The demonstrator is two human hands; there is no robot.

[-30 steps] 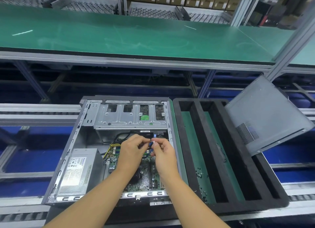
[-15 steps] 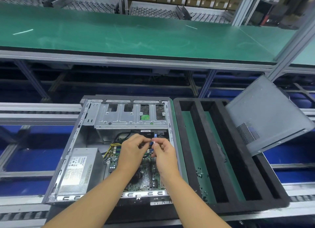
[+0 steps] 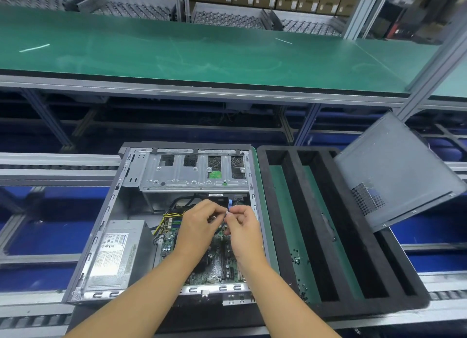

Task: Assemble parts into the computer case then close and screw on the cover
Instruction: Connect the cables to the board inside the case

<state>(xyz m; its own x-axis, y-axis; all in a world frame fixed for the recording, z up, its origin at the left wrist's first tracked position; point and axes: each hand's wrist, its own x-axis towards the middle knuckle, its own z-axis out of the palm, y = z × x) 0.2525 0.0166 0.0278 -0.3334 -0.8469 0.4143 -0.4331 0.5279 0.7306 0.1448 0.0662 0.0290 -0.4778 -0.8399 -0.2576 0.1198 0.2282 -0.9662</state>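
Hands at centre frame, unmoved from a second ago, left hand (image 3: pixel 199 224) and right hand (image 3: pixel 243 230) both pinching a blue cable (image 3: pixel 229 206) above the board (image 3: pixel 217 267) in the open case (image 3: pixel 101 236), so, seemingly, connection remains unfinished and the cover (image 3: pixel 394 170), right, waits.

My left hand (image 3: pixel 199 224) and right hand (image 3: pixel 242 230) cover the middle of the green motherboard (image 3: pixel 217 267), and my fingertips hide the end of the thin blue cable (image 3: pixel 230 205). The print on the grey power supply's white label (image 3: pixel 111 251) is too small to read. The tilted grey metal side cover (image 3: pixel 394 176) runs off the right edge.
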